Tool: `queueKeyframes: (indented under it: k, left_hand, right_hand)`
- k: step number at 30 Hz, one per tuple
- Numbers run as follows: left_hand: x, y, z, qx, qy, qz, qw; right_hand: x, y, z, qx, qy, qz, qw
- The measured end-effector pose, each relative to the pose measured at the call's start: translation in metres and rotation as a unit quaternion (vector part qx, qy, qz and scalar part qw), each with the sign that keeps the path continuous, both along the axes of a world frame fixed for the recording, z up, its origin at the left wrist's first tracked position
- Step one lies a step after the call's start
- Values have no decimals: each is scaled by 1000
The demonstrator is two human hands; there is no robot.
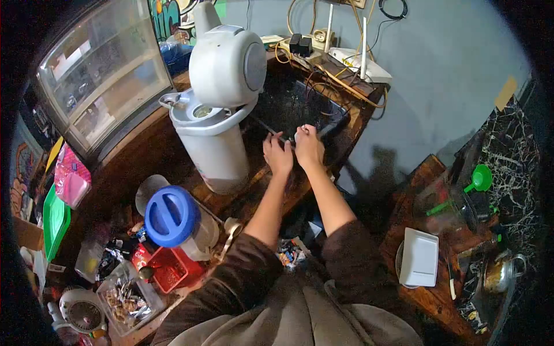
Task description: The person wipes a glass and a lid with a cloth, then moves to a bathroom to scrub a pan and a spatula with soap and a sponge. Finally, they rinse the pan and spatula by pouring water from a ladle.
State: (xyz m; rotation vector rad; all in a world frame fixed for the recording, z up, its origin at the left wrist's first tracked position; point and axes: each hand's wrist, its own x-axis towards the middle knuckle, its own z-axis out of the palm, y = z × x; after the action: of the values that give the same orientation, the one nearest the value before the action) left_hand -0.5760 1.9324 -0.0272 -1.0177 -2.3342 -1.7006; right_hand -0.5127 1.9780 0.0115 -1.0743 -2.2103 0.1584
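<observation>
My left hand [278, 154] and my right hand [309, 147] are close together at the near edge of a dark, wet-looking basin [288, 106]. The fingers of my right hand are curled closed. My left hand has its fingers bent, with the thumb toward the right hand. Something small and thin shows between the two hands, but I cannot make out what it is. Left of my hands stands a white pump thermos [213, 153], with its round lid [226, 68] tipped up and its mouth uncovered.
A blue-lidded jug [172, 216], a red tray [169, 271] and a clear bin of small packets [130, 297] are at lower left. A glass display case [101, 75] stands behind. A router [360, 63] sits among cables. Right, a wooden surface holds a white container [419, 256].
</observation>
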Motion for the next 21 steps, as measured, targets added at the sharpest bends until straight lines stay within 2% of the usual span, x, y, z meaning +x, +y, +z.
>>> queueKeyframes:
  k: [1, 3, 5, 6, 7, 9, 11, 12, 13, 15, 16, 17, 19, 21]
  left_hand:
    - [10, -11, -1, 61, -39, -6, 997]
    - [30, -30, -6, 67, -27, 15, 997]
    - [40, -42, -16, 96, -91, -32, 991]
    - [42, -44, -17, 96, -38, -22, 994]
    - [40, -43, -14, 96, -43, -21, 994]
    - [27, -33, -2, 61, 2, -27, 998]
    - [11, -14, 24, -36, 73, 25, 996]
    - [-5, 2, 24, -90, 149, 30, 984]
    - [-23, 16, 22, -144, 223, 34, 963]
    - [-48, 32, 34, -350, 284, -42, 892]
    - [-64, 53, 21, -363, 308, -44, 878]
    - [-62, 58, 27, -364, 309, -47, 877]
    - [-61, 58, 41, -420, 405, -104, 805]
    - [-53, 51, 53, -439, 437, -93, 779]
  right_hand:
    - [14, -9, -2, -21, 128, 25, 991]
    - [49, -38, -9, 38, 211, 75, 974]
    - [89, -74, -19, -81, 235, 82, 965]
    - [108, -99, -18, -175, 257, 84, 947]
    - [129, -123, -19, -267, 276, 84, 920]
    - [166, -149, -50, -259, 264, 138, 919]
    - [197, -169, -59, -290, 214, 160, 919]
    - [207, -179, -57, -272, 191, 145, 932]
    - [212, -188, -53, -256, 168, 128, 943]
    - [219, -198, -50, -276, 162, 127, 939]
    - [222, -200, -50, -304, 156, 127, 931]
    - [224, -200, -52, -306, 157, 124, 931]
    - [223, -201, -57, -308, 183, 131, 924]
    - [222, -200, -55, -324, 189, 127, 918]
